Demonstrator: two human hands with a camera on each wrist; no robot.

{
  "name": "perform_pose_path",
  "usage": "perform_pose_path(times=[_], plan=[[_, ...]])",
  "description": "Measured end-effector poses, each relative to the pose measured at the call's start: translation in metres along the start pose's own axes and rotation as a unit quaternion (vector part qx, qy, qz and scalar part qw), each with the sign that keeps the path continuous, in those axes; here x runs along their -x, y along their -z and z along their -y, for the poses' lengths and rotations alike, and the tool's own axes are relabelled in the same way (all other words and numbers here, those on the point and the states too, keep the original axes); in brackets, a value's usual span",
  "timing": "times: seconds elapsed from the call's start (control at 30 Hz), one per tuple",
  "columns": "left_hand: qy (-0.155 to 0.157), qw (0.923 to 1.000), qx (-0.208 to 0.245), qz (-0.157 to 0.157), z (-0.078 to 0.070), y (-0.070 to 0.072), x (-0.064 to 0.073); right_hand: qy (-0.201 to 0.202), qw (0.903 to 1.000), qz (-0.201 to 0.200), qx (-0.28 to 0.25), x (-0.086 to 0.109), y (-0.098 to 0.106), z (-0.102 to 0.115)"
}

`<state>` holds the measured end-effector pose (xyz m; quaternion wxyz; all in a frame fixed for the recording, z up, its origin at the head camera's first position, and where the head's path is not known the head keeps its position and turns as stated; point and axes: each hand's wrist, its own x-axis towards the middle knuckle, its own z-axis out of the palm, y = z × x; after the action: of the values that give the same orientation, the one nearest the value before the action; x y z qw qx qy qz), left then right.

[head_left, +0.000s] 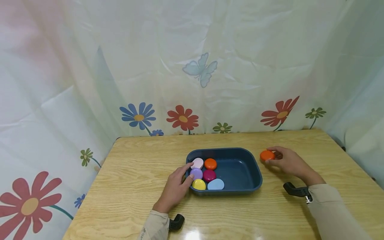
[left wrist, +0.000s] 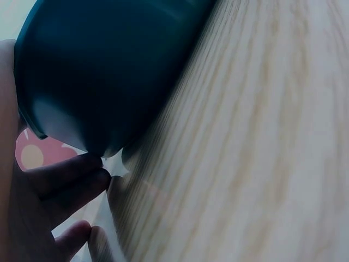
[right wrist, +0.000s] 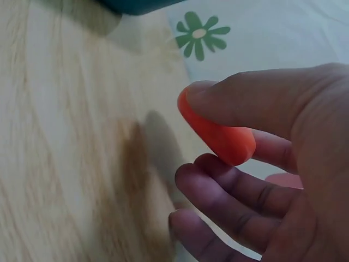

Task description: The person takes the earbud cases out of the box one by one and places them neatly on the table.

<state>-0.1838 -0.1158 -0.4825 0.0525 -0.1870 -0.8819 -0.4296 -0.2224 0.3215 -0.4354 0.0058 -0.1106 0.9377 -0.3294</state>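
A dark blue rectangular tray (head_left: 240,192) with raised walls stands on the table. My left hand (head_left: 174,190) holds its left wall, with index finger and thumb over the rim beside the discs; other fingers touch the outside in the left wrist view. Grouped in the left half of the tray are smooth rounded discs: pale pink (head_left: 198,163), orange (head_left: 210,163), purple (head_left: 196,174), magenta (head_left: 209,175), yellow (head_left: 199,184) and light blue (head_left: 216,184). Right of the tray, my right hand (head_left: 289,162) pinches another orange disc (right wrist: 221,134) between thumb and fingers, above the table.
The light wooden table (head_left: 135,166) extends around the tray on all sides. Behind it hangs a pale curtain (head_left: 240,66) printed with flowers and a butterfly. A black wrist mount (head_left: 297,190) projects from the right sleeve, another (head_left: 177,222) from the left.
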Motion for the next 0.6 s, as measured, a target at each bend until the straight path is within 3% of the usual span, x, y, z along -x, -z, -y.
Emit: perform_pose_path(times=[0.37,0.6], plan=[[-0.003,1.0000,-0.001,0.000,0.000,0.000,0.000,-0.029,0.9984,0.034,0.034,0.001,-0.002,-0.016],[0.000,1.0000,0.001,0.000,-0.003,0.002,0.001,-0.044,0.9972,0.046,0.040,0.000,0.000,-0.014]])
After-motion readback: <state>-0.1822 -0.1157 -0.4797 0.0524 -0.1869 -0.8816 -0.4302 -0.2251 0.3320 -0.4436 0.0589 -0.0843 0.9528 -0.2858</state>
